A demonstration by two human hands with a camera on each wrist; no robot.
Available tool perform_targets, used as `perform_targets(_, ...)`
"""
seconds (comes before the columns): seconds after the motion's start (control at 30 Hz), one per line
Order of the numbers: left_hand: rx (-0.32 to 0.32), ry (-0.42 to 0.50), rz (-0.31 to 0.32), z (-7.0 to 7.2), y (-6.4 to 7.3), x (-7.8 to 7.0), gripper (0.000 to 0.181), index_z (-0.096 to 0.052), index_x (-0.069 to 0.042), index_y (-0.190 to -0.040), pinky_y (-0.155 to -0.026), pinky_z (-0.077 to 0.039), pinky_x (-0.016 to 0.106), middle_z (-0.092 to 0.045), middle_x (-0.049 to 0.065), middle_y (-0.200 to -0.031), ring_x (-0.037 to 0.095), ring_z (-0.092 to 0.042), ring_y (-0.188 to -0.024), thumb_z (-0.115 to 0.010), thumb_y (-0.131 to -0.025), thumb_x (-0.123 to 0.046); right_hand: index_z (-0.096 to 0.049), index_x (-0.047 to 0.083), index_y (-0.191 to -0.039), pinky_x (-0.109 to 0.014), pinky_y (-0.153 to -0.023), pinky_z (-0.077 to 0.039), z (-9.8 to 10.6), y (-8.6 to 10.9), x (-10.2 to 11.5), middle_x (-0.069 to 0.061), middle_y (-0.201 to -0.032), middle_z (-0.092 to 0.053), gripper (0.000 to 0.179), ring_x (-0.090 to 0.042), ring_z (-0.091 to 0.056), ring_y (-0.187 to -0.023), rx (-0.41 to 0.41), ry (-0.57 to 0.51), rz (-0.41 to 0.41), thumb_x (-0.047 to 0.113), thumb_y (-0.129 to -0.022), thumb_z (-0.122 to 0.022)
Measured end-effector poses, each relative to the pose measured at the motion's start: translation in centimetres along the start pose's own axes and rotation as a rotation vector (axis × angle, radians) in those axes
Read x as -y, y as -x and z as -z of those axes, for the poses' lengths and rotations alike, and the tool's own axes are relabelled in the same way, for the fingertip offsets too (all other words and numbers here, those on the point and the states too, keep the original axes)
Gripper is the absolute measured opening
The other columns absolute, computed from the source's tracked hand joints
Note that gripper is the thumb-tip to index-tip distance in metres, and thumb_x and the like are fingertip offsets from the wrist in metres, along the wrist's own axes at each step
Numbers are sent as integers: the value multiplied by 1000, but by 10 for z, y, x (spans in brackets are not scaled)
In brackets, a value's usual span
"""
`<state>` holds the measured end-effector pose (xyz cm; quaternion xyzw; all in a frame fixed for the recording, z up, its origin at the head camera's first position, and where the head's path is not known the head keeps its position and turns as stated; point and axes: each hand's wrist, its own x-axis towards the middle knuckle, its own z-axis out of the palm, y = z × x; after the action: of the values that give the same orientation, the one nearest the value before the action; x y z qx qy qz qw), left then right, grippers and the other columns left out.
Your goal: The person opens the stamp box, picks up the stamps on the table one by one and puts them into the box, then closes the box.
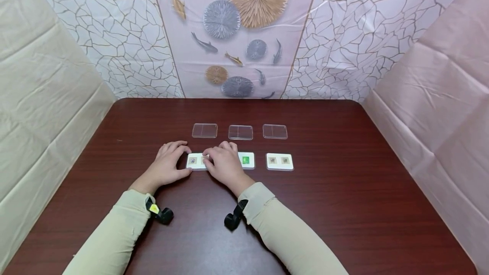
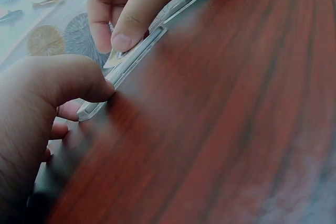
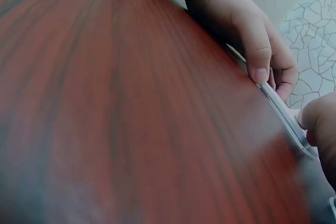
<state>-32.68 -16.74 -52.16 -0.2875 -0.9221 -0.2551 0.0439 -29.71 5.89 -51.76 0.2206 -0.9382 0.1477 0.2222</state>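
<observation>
In the head view a flat white case (image 1: 197, 167) with a clear edge lies on the table. My left hand (image 1: 168, 165) grips its left end, thumb at the near edge and fingers at the far edge. Over the case's right part, my right hand (image 1: 225, 164) pinches a small tan square piece (image 2: 112, 60) between thumb and fingers, tilted up from the case in the left wrist view. A square with a round dark picture (image 1: 192, 161) sits in the case's left part. The case's right end is hidden by the right hand.
Just right of that hand lies a second white case (image 1: 252, 154) with a green square (image 1: 245, 160). Further right, a third white case (image 1: 279, 167) carries two tan squares. Three clear plastic lids (image 1: 204, 130) lie in a row behind. A patterned cloth (image 1: 237, 75) hangs beyond the table.
</observation>
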Motion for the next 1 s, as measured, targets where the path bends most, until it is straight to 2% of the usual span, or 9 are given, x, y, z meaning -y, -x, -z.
perform_targets(0.57,2,1,2,1,0,-2,47,-60,-12,-118,-113,-17,64,-46,17,-146,41,-35,-136,-75,-77,-30,-72,25,-101,-42,-96,-36,-2,0,1,13,-82,-68,12,-16,-53,-92,-16,12,2,31,-92,-69)
perform_targets(0.8,4,4,9,0,1,-1,47,-60,-12,-118,-114,-17,63,-46,16,-147,40,-35,-136,-76,-77,-30,-72,24,-101,-42,-96,-36,0,-1,0,12,-81,-66,10,-16,-53,-92,-31,-24,-13,29,-93,-68)
perform_targets(0.9,3,4,10,0,1,-1,48,-60,-12,-119,-114,-17,63,-46,16,-147,40,-35,-136,-76,-77,-30,-72,23,-102,-43,-98,-37,5,-7,-2,10,-85,-68,11,-17,-54,-94,-29,-42,-26,29,-94,-67)
perform_targets(1.0,6,2,8,1,1,-1,48,-60,-13,-119,-114,-17,63,-46,16,-147,40,-34,-137,-76,-78,-31,-73,23,-106,-44,-103,-37,12,-19,-8,7,-98,-72,15,-19,-56,-102,4,-38,-60,30,-96,-66)
